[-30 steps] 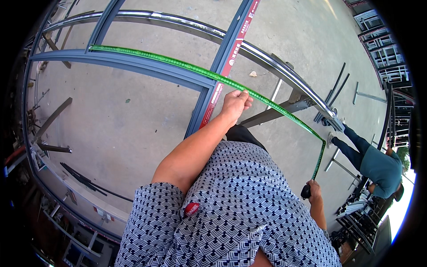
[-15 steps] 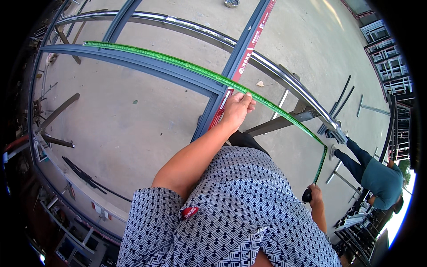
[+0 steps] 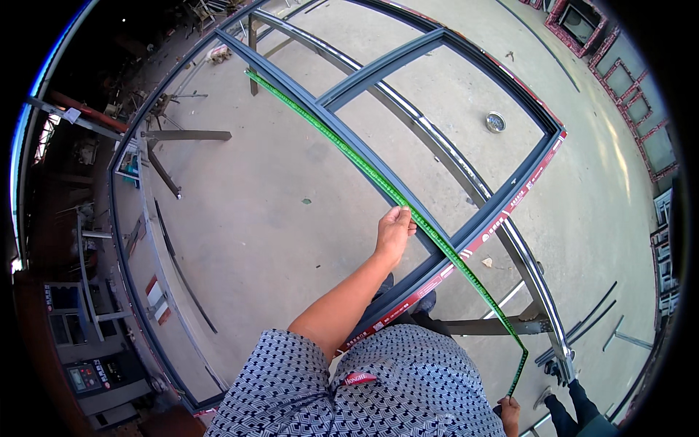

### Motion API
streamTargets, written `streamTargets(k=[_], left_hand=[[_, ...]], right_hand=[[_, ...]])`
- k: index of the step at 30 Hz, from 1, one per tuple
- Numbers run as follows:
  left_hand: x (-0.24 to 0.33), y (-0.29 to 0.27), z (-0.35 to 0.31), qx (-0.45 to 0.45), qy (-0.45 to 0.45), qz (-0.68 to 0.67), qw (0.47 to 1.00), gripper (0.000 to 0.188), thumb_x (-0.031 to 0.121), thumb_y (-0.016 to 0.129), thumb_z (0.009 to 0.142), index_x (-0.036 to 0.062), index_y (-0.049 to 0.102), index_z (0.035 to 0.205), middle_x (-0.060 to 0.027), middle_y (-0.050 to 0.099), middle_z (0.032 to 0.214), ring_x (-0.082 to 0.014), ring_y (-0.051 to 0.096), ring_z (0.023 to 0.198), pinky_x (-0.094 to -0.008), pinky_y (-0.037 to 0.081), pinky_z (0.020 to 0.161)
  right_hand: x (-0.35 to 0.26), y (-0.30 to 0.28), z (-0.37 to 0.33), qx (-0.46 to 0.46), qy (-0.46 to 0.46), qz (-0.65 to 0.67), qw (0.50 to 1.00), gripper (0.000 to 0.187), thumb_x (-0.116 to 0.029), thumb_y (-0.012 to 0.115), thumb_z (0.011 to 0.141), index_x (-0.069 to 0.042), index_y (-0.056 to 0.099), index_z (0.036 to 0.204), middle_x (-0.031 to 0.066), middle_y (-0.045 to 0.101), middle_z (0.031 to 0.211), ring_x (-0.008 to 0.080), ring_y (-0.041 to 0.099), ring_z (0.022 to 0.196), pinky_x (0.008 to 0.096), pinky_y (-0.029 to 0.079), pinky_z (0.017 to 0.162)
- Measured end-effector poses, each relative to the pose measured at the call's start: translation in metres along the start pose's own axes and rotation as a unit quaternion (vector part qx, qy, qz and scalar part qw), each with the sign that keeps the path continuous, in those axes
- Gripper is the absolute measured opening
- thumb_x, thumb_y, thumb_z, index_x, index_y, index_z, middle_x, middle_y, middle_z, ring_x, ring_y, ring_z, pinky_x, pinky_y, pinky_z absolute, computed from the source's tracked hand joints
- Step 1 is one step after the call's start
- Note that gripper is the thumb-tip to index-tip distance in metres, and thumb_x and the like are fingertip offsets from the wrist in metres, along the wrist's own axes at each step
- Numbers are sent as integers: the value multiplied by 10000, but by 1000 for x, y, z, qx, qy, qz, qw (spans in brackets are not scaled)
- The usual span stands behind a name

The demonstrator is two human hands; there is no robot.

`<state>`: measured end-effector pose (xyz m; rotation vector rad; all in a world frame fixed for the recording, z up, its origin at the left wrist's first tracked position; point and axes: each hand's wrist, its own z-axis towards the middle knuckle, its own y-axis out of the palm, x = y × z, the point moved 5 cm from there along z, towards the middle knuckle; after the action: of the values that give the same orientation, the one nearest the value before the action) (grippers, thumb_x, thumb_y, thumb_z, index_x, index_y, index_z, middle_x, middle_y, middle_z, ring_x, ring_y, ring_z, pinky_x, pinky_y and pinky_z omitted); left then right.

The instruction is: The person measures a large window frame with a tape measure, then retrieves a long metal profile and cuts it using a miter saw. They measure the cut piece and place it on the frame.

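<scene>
A bright green tape measure blade (image 3: 371,172) runs long and straight beside a bar of a large grey-blue window or door frame (image 3: 378,67). My left hand (image 3: 395,234) is closed in a pinch on the blade, inside the frame's outer edge. Beyond that edge the blade reaches toward me, then kinks sharply down to my right hand (image 3: 510,414). At the lower edge of the view, my right hand is closed around the dark tape case, which is mostly hidden. The blade's free end lies near the far left part of the bar.
A long metal rail (image 3: 437,142) on angled legs passes under the frame. Red film (image 3: 535,175) covers the frame's outer edge. A small round bowl (image 3: 495,121) stands on the concrete floor. Another person's legs (image 3: 571,408) show at lower right, near loose dark strips (image 3: 593,313).
The view has swung, showing more of the frame. My left hand has shifted from the frame's outer edge inward along the blade. My right hand and the other person now sit lower, partly cut off.
</scene>
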<state>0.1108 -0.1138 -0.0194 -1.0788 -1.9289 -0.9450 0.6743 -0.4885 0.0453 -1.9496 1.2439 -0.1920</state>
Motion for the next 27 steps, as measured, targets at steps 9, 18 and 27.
streamTargets(k=[9, 18, 27], left_hand=[[63, -68, 50, 109, 46, -143, 983, 196, 274, 464, 1053, 95, 545, 1035, -53, 642, 954, -144, 589, 833, -339, 504, 783], [104, -120, 78, 154, 69, -196, 966, 201, 256, 477, 1042, 71, 555, 1050, -71, 630, 908, -162, 610, 782, -324, 535, 724], [86, -106, 59, 135, 67, -179, 972, 254, 278, 451, 1059, 55, 569, 1028, -56, 600, 848, -160, 590, 727, -302, 492, 651]], right_hand=[[-65, 21, 5, -141, -196, -247, 938, 213, -140, 617, 770, -79, 669, 967, 186, 678, 986, 362, 660, 935, 484, 535, 821], [-202, 28, -49, -266, -92, -103, 954, 187, -250, 593, 976, -71, 638, 945, 35, 609, 718, 167, 597, 669, 342, 487, 598], [-262, 61, -19, -234, -203, -108, 945, 313, -252, 591, 979, -30, 689, 782, 9, 610, 669, 88, 533, 623, 279, 433, 581]])
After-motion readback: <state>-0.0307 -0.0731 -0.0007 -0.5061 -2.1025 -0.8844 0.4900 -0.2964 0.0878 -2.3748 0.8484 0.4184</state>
